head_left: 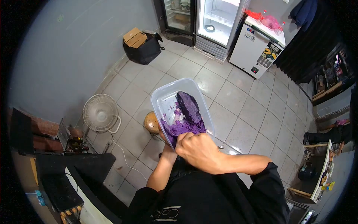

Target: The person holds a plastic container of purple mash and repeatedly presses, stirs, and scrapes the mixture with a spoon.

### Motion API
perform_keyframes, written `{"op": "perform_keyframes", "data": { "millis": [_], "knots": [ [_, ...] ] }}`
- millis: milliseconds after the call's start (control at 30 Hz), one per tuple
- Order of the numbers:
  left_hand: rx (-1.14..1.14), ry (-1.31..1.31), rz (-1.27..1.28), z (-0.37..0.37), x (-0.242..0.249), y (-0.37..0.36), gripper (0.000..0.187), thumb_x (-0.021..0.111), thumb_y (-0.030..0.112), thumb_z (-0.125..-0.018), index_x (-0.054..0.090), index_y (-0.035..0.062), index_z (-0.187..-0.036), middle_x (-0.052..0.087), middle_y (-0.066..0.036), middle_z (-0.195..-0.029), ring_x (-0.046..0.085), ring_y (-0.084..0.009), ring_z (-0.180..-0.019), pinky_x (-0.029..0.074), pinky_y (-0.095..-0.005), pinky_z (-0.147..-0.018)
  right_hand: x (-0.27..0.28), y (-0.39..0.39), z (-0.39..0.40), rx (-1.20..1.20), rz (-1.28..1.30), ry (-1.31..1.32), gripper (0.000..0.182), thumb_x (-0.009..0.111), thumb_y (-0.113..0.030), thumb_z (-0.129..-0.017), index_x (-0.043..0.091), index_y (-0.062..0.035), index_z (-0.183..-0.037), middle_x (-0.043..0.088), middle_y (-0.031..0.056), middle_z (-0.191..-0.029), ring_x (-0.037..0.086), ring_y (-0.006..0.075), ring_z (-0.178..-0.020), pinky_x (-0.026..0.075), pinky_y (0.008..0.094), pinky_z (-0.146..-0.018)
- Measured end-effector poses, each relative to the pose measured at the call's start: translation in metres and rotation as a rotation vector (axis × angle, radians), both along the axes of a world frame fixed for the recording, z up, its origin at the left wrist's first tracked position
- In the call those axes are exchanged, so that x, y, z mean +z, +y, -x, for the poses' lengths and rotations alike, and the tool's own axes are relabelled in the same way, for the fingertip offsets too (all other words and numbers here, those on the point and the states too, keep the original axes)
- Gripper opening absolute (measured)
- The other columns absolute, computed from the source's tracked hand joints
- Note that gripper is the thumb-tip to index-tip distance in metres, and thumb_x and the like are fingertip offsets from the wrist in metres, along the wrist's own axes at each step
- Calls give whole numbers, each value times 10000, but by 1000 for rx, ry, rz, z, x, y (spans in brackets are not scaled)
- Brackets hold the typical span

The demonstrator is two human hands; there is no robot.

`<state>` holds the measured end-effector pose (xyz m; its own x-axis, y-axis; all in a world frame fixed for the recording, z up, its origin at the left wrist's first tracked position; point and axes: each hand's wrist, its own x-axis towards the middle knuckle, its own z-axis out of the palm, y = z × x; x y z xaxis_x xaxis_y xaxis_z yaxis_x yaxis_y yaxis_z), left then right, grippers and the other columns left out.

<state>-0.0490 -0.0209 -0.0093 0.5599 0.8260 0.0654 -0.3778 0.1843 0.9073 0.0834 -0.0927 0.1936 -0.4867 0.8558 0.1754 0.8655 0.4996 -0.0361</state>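
A clear plastic container (157, 100) is tilted in front of my body. In it lie a large dark purple chunk (190, 106), which looks like purple sweet potato or yam, and crumbled bright purple mash (183, 127) towards the near end. My left hand (166, 143) grips the container by its near left side, with most of the fingers hidden behind and under it. My right hand (195, 147) is a closed fist over the near end, right at the mash. Whatever that fist holds is hidden by the hand itself.
A round tan object (151, 122) is partly behind the container. A floor fan (100, 113) with a white cord stands left on the tiles. Farther off are a black bag (143, 50) with cardboard, a lit fridge (216, 26) and a white freezer (253, 48).
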Motion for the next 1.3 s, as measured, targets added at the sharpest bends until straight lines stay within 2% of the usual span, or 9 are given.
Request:
{"op": "perform_keyframes", "data": {
  "millis": [67, 233, 333, 467, 500, 600, 767, 900, 1300],
  "knots": [
    [-5, 55, -34, 0, -4, -7, 493, 401, 435, -989, 461, 64, -1309, 523, -104, -1293, 507, -237, -1190, 405, -413, -1037, 6, -1, -13, 8, 0, 67, 111, 590, -96, -730, 571, 13, -734, 611, 126, -592, 657, 238, -525, 473, 334, -411],
    [-15, 183, -105, 1, -11, -11, 466, 401, 411, -996, 471, 59, -1294, 528, -102, -1282, 508, -230, -1184, 406, -407, -1034, 22, 4, -23, -152, 30, 118, 93, 590, -74, -743, 571, 16, -745, 622, 140, -606, 661, 270, -533, 494, 364, -444],
    [-44, 266, -163, -2, -14, -11, 451, 401, 397, -1000, 477, 56, -1285, 531, -101, -1276, 510, -227, -1180, 408, -403, -1032, 8, 13, -17, -86, 38, 154, 102, 592, -74, -743, 576, 27, -744, 625, 146, -614, 657, 273, -526, 500, 369, -453],
    [-12, 443, -469, 10, -10, -18, 375, 705, 135, -795, 579, 71, -1143, 604, -117, -1167, 586, -206, -1067, 491, -355, -851, -1, 9, -4, -2, 40, 164, 110, 596, -81, -724, 594, 29, -726, 627, 158, -630, 664, 266, -560, 505, 355, -464],
    [-263, 577, -327, 6, 39, -14, 539, 377, 484, -970, 523, 28, -1217, 593, -111, -1165, 576, -240, -1076, 427, -396, -1010, -4, 7, -4, 18, 50, 169, 113, 596, -86, -720, 597, 27, -725, 624, 159, -630, 663, 262, -567, 505, 348, -468],
    [-247, 528, -296, 4, 40, -6, 548, 376, 491, -967, 521, 27, -1220, 592, -112, -1167, 575, -242, -1078, 427, -399, -1011, -5, 4, -6, 22, 75, 169, 120, 594, -91, -724, 593, 28, -716, 619, 159, -627, 656, 261, -555, 505, 348, -470],
    [-227, 398, -194, 8, 36, -12, 570, 376, 508, -958, 519, 26, -1227, 591, -115, -1173, 573, -247, -1085, 426, -404, -1013, 19, 7, -33, 1, 181, 129, 99, 582, -93, -763, 598, -4, -803, 633, 133, -623, 672, 305, -599, 515, 401, -514],
    [-180, 290, -117, -1, 35, -11, 587, 375, 521, -952, 517, 26, -1233, 589, -118, -1178, 571, -252, -1090, 426, -408, -1014, 32, 6, -55, -114, 277, 22, 117, 607, -77, -706, 597, -16, -806, 629, 134, -621, 659, 317, -593, 496, 414, -513],
    [-133, -38, 99, -11, 33, 0, 640, 373, 562, -931, 510, 23, -1249, 585, -125, -1192, 566, -264, -1105, 424, -422, -1019, 40, -7, -73, -88, 372, 179, 165, 610, -59, -706, 651, -22, -862, 603, 172, -622, 610, 367, -596, 468, 432, -518]
  ]
}}
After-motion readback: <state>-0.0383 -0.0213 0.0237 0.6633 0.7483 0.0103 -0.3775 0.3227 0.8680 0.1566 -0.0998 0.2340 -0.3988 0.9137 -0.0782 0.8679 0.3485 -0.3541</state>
